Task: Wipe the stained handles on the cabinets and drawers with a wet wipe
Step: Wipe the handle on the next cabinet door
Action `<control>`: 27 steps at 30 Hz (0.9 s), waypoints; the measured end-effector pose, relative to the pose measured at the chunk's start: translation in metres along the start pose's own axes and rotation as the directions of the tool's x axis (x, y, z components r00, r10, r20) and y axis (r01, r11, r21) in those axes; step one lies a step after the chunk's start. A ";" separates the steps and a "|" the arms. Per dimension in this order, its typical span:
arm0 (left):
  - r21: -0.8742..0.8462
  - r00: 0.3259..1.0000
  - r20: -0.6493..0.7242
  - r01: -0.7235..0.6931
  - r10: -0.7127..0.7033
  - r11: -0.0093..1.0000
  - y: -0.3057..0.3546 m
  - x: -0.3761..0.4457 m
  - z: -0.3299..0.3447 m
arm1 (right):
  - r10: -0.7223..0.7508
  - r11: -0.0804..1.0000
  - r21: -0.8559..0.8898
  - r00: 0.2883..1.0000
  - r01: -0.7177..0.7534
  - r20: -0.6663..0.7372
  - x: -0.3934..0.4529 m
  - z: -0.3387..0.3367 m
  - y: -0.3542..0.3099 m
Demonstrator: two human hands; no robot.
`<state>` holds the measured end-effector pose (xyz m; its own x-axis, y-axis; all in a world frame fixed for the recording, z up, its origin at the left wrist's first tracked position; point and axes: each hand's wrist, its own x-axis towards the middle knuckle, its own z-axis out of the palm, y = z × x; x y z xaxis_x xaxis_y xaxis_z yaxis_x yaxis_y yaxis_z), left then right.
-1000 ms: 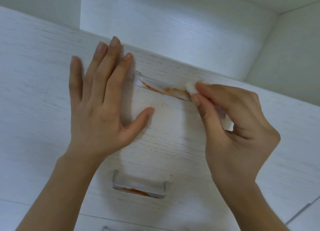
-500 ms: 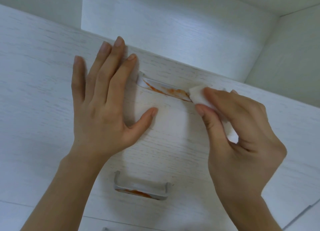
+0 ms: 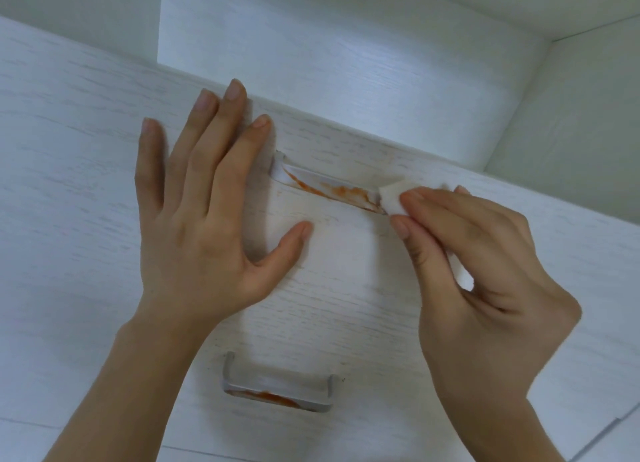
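The right hand (image 3: 485, 274) pinches the wet wipe (image 3: 393, 200) at the upper handle (image 3: 325, 189)'s right end; orange stain remains there and on the lower handle (image 3: 277, 392). The left hand (image 3: 201, 219) lies flat, fingers straight.
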<state>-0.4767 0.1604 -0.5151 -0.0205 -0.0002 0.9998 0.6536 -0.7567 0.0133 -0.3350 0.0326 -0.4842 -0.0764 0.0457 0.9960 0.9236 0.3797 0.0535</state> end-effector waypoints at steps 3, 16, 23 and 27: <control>-0.009 1.000 0.000 0.006 -0.006 1.000 0.001 0.000 0.000 | -0.015 1.000 -0.010 1.000 0.015 0.018 0.002 -0.005 -0.003; -0.013 1.000 -0.002 0.002 -0.002 1.000 -0.001 0.000 0.001 | -0.069 0.996 -0.047 0.997 0.070 0.024 0.003 0.009 -0.006; -0.019 1.000 0.008 -0.020 0.020 1.000 -0.004 0.001 -0.005 | -0.010 1.000 -0.001 1.000 0.010 0.019 0.004 0.000 -0.008; -0.007 0.997 0.020 -0.079 0.079 0.997 -0.013 0.002 -0.012 | -0.048 0.999 -0.016 0.995 0.049 0.085 0.011 0.012 -0.013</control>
<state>-0.4944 0.1630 -0.5139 0.0462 -0.0472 0.9978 0.6478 -0.7590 -0.0659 -0.3521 0.0398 -0.4747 -0.1522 0.1057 0.9827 0.9246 0.3664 0.1038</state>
